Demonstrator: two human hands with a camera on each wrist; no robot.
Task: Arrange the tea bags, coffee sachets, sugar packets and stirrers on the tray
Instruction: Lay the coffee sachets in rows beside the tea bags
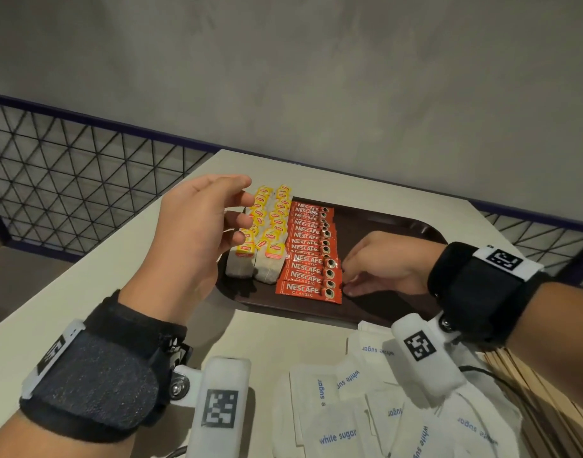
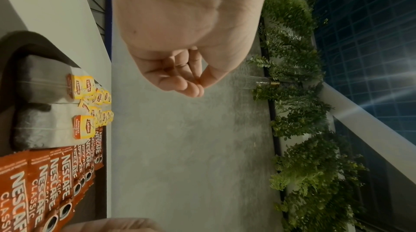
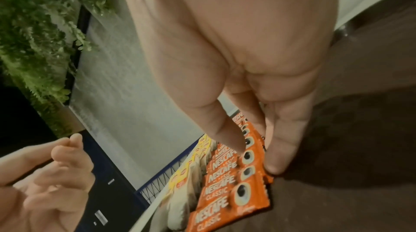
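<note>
A dark brown tray (image 1: 386, 226) lies on the cream table (image 1: 95, 279). Two rows of Lipton tea bags (image 1: 267, 233) (image 2: 67, 107) fill its left side. Beside them runs an overlapping row of red Nescafe coffee sachets (image 1: 311, 256) (image 3: 227, 191). My left hand (image 1: 240, 209) (image 2: 186, 82) hovers just above the left tea bag row, fingers loosely curled and holding nothing. My right hand (image 1: 348, 279) (image 3: 254, 155) is low on the tray, thumb and fingers pinching the right ends of the nearer sachets. White sugar packets (image 1: 366, 408) lie heaped on the table in front of the tray. Wooden stirrers (image 1: 547, 408) lie at the lower right.
The right half of the tray holds only my right hand. A black mesh railing (image 1: 69, 176) runs behind the table's left edge, and a grey wall (image 1: 316, 77) stands behind. Green plants (image 2: 299, 129) show beyond the wall in the wrist views.
</note>
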